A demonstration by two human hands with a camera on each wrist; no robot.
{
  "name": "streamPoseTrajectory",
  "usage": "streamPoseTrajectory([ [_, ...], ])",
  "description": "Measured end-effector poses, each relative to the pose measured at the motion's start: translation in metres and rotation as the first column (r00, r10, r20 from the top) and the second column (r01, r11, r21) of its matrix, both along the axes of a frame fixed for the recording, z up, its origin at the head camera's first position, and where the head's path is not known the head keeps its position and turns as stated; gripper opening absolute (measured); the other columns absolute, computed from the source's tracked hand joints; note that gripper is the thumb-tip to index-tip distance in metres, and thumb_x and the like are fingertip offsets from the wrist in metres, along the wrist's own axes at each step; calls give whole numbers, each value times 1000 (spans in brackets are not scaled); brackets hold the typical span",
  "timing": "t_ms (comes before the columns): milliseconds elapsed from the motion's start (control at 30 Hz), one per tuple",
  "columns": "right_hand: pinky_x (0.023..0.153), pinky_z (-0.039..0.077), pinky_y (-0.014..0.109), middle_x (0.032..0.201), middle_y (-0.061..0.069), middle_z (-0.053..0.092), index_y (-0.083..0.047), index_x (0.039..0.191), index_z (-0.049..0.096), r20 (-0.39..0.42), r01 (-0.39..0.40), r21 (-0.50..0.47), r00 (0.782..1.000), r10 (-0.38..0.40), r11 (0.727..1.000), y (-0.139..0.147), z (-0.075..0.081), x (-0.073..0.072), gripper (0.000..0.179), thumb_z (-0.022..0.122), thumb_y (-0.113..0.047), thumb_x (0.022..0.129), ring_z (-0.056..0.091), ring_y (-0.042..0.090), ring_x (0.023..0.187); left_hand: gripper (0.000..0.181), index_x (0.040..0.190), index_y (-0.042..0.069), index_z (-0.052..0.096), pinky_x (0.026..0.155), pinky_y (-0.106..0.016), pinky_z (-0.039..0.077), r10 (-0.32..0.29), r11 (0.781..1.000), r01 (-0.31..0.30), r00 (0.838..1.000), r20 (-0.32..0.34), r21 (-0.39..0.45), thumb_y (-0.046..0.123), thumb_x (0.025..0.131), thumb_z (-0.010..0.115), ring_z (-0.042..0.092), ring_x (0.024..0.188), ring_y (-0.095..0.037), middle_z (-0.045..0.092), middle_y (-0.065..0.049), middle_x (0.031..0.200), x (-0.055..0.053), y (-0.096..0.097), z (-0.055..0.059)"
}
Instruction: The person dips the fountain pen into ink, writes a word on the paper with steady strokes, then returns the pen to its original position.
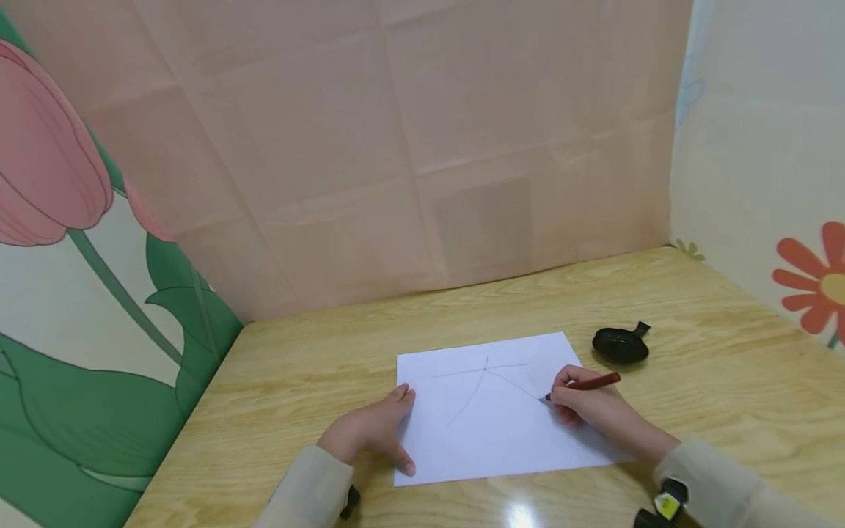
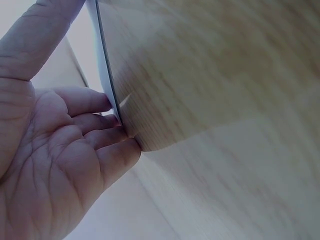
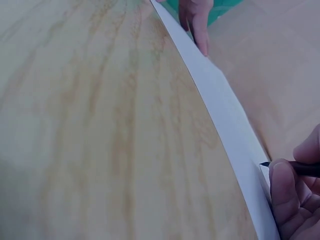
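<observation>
A white sheet of paper [image 1: 488,440] lies on the wooden table, with a few thin pencil-like strokes near its top. My right hand [image 1: 587,400] pinches a dark red pen [image 1: 602,381], its tip touching the paper at the lower end of a slanting stroke. In the right wrist view the pen's dark tip [image 3: 265,164] shows beside the thumb. My left hand [image 1: 376,429] rests on the sheet's left edge, thumb and fingers spread. The left wrist view shows that palm [image 2: 55,150] with its fingertips down at the edge of the paper.
A small black pan-shaped dish [image 1: 620,346] with a short handle stands beyond the paper's right corner. A pinkish-beige sheet [image 1: 396,147] hangs behind the wooden table [image 1: 297,352]. Flower-painted walls [image 1: 759,147] rise at both sides.
</observation>
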State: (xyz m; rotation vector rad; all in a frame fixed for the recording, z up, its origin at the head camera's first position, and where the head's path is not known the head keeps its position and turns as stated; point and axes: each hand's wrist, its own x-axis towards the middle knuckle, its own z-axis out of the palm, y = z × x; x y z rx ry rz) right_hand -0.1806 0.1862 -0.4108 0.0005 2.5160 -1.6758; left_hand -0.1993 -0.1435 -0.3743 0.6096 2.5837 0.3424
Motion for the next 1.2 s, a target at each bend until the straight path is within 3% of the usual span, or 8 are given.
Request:
streamPoseTrajectory([
  [733, 41, 34, 21, 56, 1, 48, -3, 79, 51, 31, 81, -43, 996, -80, 996, 2, 4, 3, 4, 52, -7, 80, 42, 11, 47, 113, 146, 1, 20, 113, -41, 20, -9, 1000, 9, 1000, 0, -11, 36, 60, 84, 13, 142, -27, 11, -16, 155, 0, 0, 0],
  [933, 41, 36, 22, 57, 1, 49, -3, 81, 51, 34, 77, -32, 996, -76, 996, 2, 5, 4, 5, 53, -8, 82, 43, 12, 48, 113, 147, 1, 20, 113, -41, 20, -1, 1000, 1, 1000, 3, -17, 36, 60, 84, 12, 142, -26, 10, -15, 155, 0, 1, 1],
  [1200, 51, 44, 25, 66, 4, 53, 1, 90, 51, -13, 54, -117, 998, -56, 992, 11, -1, 4, 12, 54, -10, 89, 51, 14, 58, 113, 146, 0, 20, 113, -41, 19, -8, 1000, 8, 1000, 1, -8, 36, 60, 84, 12, 142, -27, 10, -17, 154, 0, -1, 0],
])
